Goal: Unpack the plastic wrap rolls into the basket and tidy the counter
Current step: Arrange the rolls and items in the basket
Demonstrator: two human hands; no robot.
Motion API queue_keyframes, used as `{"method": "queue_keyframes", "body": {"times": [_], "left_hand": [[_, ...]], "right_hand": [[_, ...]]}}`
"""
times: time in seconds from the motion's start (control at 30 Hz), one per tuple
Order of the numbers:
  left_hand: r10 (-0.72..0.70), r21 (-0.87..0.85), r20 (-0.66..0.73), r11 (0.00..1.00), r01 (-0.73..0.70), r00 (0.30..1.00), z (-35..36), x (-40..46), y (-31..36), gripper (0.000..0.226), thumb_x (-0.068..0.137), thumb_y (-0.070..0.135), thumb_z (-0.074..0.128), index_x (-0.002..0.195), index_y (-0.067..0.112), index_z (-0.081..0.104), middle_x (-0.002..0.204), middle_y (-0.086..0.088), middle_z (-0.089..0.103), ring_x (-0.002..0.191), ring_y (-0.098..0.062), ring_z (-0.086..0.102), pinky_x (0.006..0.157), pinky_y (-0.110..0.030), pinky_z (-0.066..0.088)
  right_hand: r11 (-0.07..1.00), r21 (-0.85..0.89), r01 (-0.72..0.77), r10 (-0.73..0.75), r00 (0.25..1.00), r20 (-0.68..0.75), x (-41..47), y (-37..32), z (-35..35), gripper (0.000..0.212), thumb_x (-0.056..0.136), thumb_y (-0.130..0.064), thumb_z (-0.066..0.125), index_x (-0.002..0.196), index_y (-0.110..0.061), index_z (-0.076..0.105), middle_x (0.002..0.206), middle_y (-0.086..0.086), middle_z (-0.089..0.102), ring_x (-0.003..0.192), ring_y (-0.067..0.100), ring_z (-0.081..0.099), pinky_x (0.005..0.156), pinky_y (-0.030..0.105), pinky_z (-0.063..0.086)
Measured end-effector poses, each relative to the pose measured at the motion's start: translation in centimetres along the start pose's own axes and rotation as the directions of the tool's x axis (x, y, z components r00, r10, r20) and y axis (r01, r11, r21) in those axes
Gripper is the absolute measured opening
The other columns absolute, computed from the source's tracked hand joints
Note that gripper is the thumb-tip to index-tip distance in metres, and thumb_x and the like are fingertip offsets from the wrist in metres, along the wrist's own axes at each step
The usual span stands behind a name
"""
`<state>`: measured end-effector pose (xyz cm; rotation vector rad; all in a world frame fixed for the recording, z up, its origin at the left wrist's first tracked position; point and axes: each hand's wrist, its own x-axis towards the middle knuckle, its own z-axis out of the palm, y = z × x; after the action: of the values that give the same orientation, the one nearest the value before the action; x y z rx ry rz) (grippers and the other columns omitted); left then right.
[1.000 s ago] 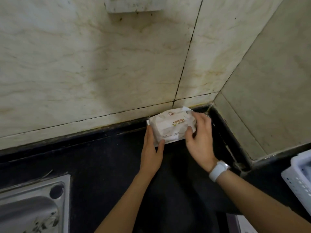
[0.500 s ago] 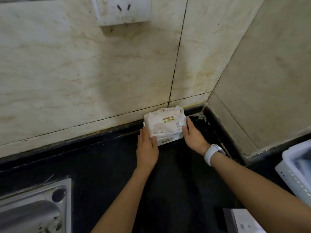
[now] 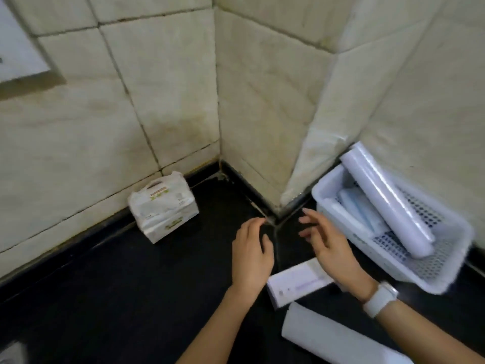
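A white perforated basket (image 3: 430, 269) sits on the black counter (image 3: 110, 285) at the right, against the wall. Plastic wrap rolls lie in it; the largest roll (image 3: 388, 198) leans across its top. A white box (image 3: 296, 282) lies on the counter below my hands, and another white roll (image 3: 322, 334) lies near the front edge. My left hand (image 3: 252, 253) hovers over the counter with relaxed fingers, holding nothing. My right hand (image 3: 328, 243), a white watch on its wrist, hovers beside the basket with fingers spread, empty.
A white tissue pack (image 3: 164, 207) stands on the counter against the tiled back wall, left of the corner. A corner of the steel sink (image 3: 10, 353) shows at the bottom left.
Both hands have let go of the tissue pack and pulled back to the right. The view has swung right, bringing the basket, box and loose roll into sight.
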<state>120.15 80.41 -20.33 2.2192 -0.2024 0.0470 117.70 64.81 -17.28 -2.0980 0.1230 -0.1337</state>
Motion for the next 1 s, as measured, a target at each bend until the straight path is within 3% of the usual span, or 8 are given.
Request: {"method": "queue_keyframes", "body": {"times": [0.1, 0.27, 0.33, 0.43, 0.63, 0.73, 0.87, 1.0], "left_hand": [[0.15, 0.006, 0.087, 0.989, -0.151, 0.985, 4.2, 2.0, 3.5, 0.035, 0.089, 0.009, 0.05, 0.124, 0.011, 0.053, 0.128, -0.007, 0.054, 0.119, -0.02, 0.049, 0.098, -0.027, 0.036], [0.29, 0.098, 0.223, 0.943, -0.318, 0.93, 10.1, 5.1, 7.1, 0.038, 0.09, 0.011, 0.047, 0.127, 0.008, 0.051, 0.132, -0.011, 0.052, 0.124, -0.025, 0.046, 0.102, -0.038, 0.036], [0.292, 0.177, 0.297, 0.919, -0.353, 0.909, 11.9, 6.4, 7.3, 0.04, 0.092, 0.017, 0.045, 0.131, 0.009, 0.047, 0.14, -0.011, 0.045, 0.134, -0.026, 0.035, 0.108, -0.04, 0.028], [0.226, 0.315, 0.367, 0.882, -0.349, 0.902, 13.8, 8.0, 6.0, 0.046, 0.095, 0.028, 0.038, 0.139, 0.011, 0.038, 0.151, -0.008, 0.033, 0.144, -0.021, 0.015, 0.116, -0.044, 0.012], [0.414, 0.355, 0.216, 0.81, -0.466, 0.884, 14.6, 8.1, 4.0, 0.039, 0.088, 0.027, 0.051, 0.119, 0.005, 0.062, 0.126, -0.012, 0.062, 0.124, -0.026, 0.052, 0.102, -0.052, 0.04], [0.417, 0.337, 0.215, 0.817, -0.468, 0.883, 14.6, 8.3, 4.0, 0.045, 0.088, 0.03, 0.042, 0.121, 0.005, 0.059, 0.127, -0.012, 0.061, 0.125, -0.028, 0.051, 0.1, -0.053, 0.039], [0.42, 0.322, 0.22, 0.82, -0.472, 0.88, 14.6, 8.2, 4.0, 0.045, 0.088, 0.03, 0.042, 0.121, 0.005, 0.059, 0.126, -0.012, 0.062, 0.124, -0.029, 0.052, 0.098, -0.053, 0.041], [0.409, 0.296, 0.22, 0.837, -0.46, 0.886, 14.6, 8.3, 4.0, 0.045, 0.089, 0.03, 0.041, 0.122, 0.005, 0.058, 0.128, -0.011, 0.06, 0.127, -0.028, 0.049, 0.098, -0.052, 0.043]], "right_hand": [[0.996, -0.047, -0.072, 0.063, 0.985, -0.163, -0.8, 2.8, -4.6, 0.036, 0.091, 0.0, 0.038, 0.12, -0.018, 0.048, 0.11, 0.002, 0.057, 0.09, 0.011, 0.061, 0.078, 0.014, 0.045], [0.958, -0.173, -0.23, 0.181, 0.948, -0.262, 0.4, 8.0, -9.7, 0.033, 0.089, -0.001, 0.038, 0.118, -0.009, 0.053, 0.119, 0.011, 0.059, 0.104, 0.022, 0.058, 0.093, 0.037, 0.046], [0.923, -0.268, -0.275, 0.218, 0.95, -0.223, 2.0, 9.9, -10.8, 0.033, 0.089, -0.001, 0.039, 0.119, -0.004, 0.054, 0.124, 0.015, 0.059, 0.111, 0.027, 0.056, 0.098, 0.038, 0.043], [0.872, -0.417, -0.255, 0.256, 0.965, -0.055, 4.8, 12.3, -11.4, 0.033, 0.092, -0.007, 0.04, 0.122, -0.003, 0.052, 0.125, 0.018, 0.059, 0.112, 0.031, 0.055, 0.097, 0.036, 0.041], [0.737, -0.667, -0.105, 0.239, 0.964, 0.113, 8.1, 15.6, -10.5, 0.028, 0.093, -0.011, 0.037, 0.115, 0.0, 0.05, 0.125, 0.019, 0.052, 0.111, 0.034, 0.05, 0.093, 0.04, 0.039], [0.688, -0.726, -0.027, 0.226, 0.958, 0.179, 7.9, 16.2, -9.8, 0.036, 0.094, -0.023, 0.039, 0.127, -0.012, 0.048, 0.137, 0.01, 0.045, 0.124, 0.029, 0.038, 0.103, 0.04, 0.03], [0.697, -0.715, 0.053, 0.21, 0.939, 0.273, 7.9, 15.9, -10.4, 0.035, 0.093, -0.026, 0.041, 0.125, -0.02, 0.052, 0.137, 0.011, 0.043, 0.126, 0.027, 0.034, 0.102, 0.041, 0.032], [0.634, -0.77, -0.064, 0.293, 0.942, 0.163, 8.7, 15.9, -10.0, 0.036, 0.094, -0.017, 0.039, 0.129, -0.009, 0.043, 0.144, 0.021, 0.028, 0.13, 0.039, 0.03, 0.108, 0.046, 0.029]]}}
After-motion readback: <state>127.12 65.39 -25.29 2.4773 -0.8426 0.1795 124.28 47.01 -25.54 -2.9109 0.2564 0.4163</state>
